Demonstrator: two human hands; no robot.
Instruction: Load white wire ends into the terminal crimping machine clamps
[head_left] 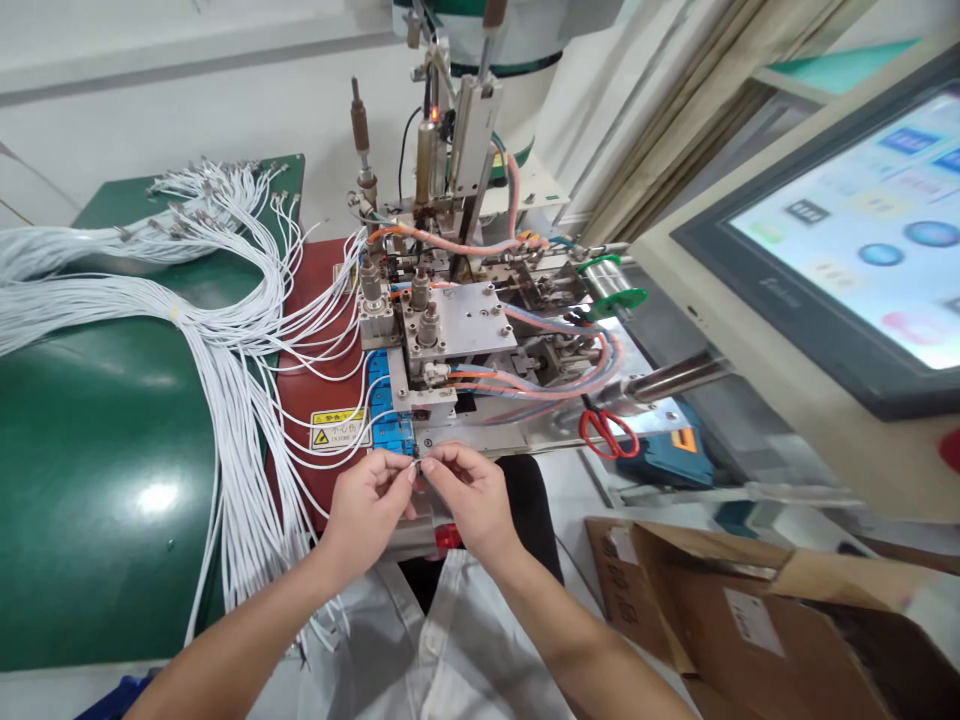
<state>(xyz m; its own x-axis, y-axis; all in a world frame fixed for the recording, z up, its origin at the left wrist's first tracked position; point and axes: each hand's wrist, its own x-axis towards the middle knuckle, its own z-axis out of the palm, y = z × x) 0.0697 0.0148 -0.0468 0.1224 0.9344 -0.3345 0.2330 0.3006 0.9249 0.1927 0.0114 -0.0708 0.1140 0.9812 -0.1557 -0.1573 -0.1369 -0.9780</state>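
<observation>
My left hand (369,505) and my right hand (474,497) meet in front of the machine, fingertips nearly touching. Each is closed in a pinch at the end of something thin and small, perhaps a cable end, too small to make out. Just beyond my fingertips is a blue fixture (390,400) at the machine's left edge, with white cables running into it. The metal machine (469,320) stands behind it. A large bundle of white cables (240,420) spreads to the left of my left hand and hangs over the table's front edge.
The green table (97,450) is on the left. A touch screen (870,230) juts in at the right. Red-handled scissors (607,432) hang by the machine's right front, near a solder spool (611,287). An open cardboard box (750,620) sits at the lower right.
</observation>
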